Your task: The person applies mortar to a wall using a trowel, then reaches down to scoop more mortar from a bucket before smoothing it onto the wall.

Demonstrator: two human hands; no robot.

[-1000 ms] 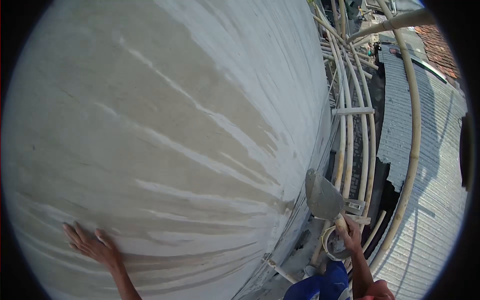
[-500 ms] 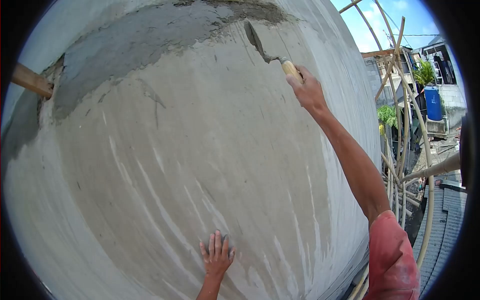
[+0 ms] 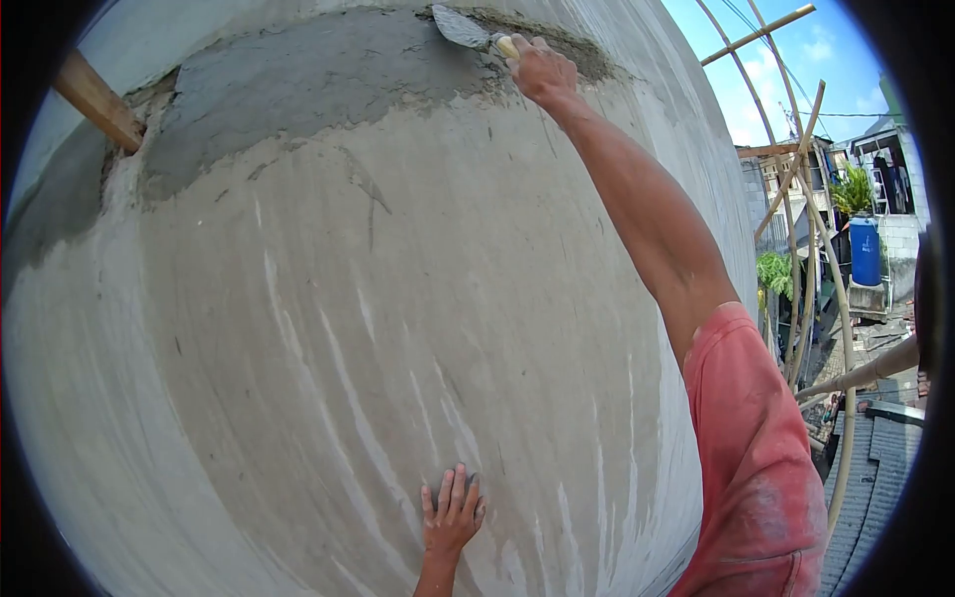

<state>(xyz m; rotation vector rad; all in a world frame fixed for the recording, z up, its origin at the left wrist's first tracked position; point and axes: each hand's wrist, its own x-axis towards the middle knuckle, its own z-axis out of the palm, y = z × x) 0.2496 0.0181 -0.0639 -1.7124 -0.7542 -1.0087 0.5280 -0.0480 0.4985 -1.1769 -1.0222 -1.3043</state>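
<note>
My right hand [image 3: 543,70] is wrapped round the pale wooden handle of a trowel [image 3: 461,28]. The trowel's metal blade lies against the upper wall, at the upper edge of a band of darker grey wet mortar [image 3: 308,75]. Rough, thicker mortar [image 3: 567,42] shows just above and right of my grip. Low on the wall [image 3: 398,269], my left hand [image 3: 453,512] rests with its palm on the surface and its fingers stretched out, holding nothing. The plaster around it carries whitish vertical streaks.
A wooden beam [image 3: 99,99] juts from a hole in the wall at the upper left. Bamboo scaffold poles [image 3: 846,398] stand to the right. Beyond them are a blue barrel [image 3: 864,251], a corrugated roof [image 3: 875,488] and houses.
My right hand has carried the trowel up and left, from the bare lighter plaster to the mortar band. The view has tilted up slightly. My left hand stays on the wall.
</note>
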